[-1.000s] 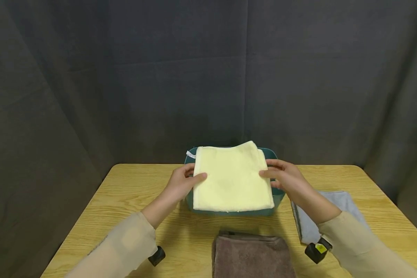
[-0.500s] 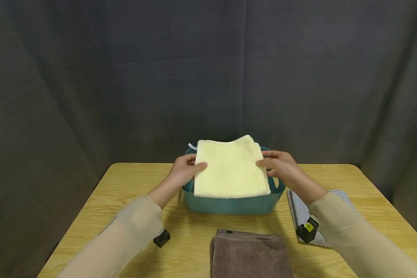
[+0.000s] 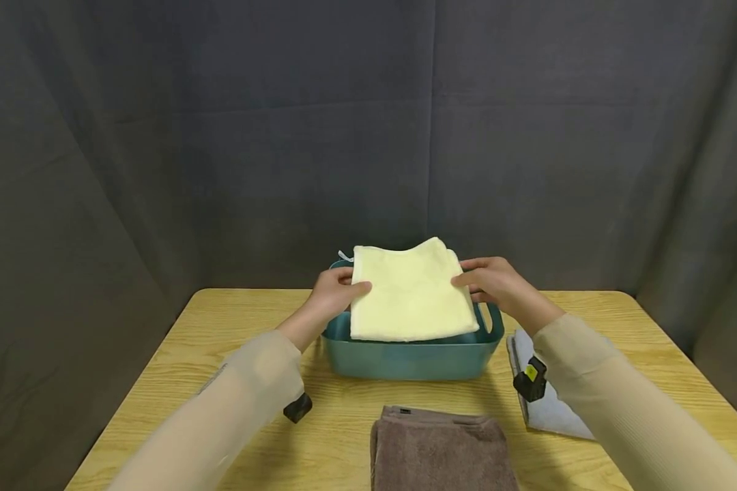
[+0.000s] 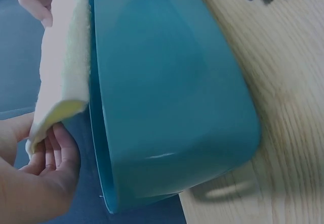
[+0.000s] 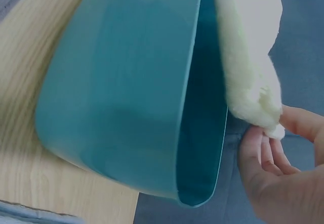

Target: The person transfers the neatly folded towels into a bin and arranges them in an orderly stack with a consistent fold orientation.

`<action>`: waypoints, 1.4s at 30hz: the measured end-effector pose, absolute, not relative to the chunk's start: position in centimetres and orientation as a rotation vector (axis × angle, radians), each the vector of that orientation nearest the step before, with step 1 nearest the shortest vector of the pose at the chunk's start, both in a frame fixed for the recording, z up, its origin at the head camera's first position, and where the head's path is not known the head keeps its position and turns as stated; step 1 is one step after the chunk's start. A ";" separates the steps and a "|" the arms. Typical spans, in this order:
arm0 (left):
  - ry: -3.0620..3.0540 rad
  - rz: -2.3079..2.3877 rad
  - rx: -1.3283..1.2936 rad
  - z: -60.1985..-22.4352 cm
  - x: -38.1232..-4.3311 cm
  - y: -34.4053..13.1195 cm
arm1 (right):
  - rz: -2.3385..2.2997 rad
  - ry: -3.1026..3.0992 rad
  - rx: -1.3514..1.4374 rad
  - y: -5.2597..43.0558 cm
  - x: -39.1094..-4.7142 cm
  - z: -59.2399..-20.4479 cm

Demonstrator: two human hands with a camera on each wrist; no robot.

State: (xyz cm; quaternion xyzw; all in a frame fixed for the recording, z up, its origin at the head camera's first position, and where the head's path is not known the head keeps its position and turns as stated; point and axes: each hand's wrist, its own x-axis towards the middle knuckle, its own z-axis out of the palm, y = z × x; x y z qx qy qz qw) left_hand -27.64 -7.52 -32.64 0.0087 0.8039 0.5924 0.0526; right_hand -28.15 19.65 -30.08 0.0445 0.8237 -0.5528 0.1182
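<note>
A folded pale yellow towel (image 3: 408,293) is held up by its two sides over a teal basket (image 3: 405,361). My left hand (image 3: 334,293) pinches its left edge, thumb on top and fingers beneath. At the opposite edge my right hand (image 3: 494,283) pinches it the same way. A small white tag sticks out at the towel's far left corner. In the left wrist view the towel (image 4: 66,57) hangs just beside the basket's rim, and in the right wrist view it stands apart from the basket wall (image 5: 116,92). The inside of the basket is mostly hidden.
On the wooden table (image 3: 233,361) a folded brown towel (image 3: 442,453) lies in front of the basket. A folded grey-blue towel (image 3: 555,412) lies to the right, partly under my right forearm. A dark curtain (image 3: 313,136) hangs behind the table.
Both hands have carried the yellow towel up and slightly away from me, showing more of the basket's front wall. The grip on its edges stays the same.
</note>
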 end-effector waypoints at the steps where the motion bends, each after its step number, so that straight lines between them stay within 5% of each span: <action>1: 2.446 1.796 0.024 -32.7 -27.7 -7.5 | -1.596 2.413 0.138 19.6 -28.3 -30.1; 42: 2.569 1.415 -0.028 -33.4 -29.3 -7.1 | -1.255 2.519 0.153 17.4 -30.2 -31.5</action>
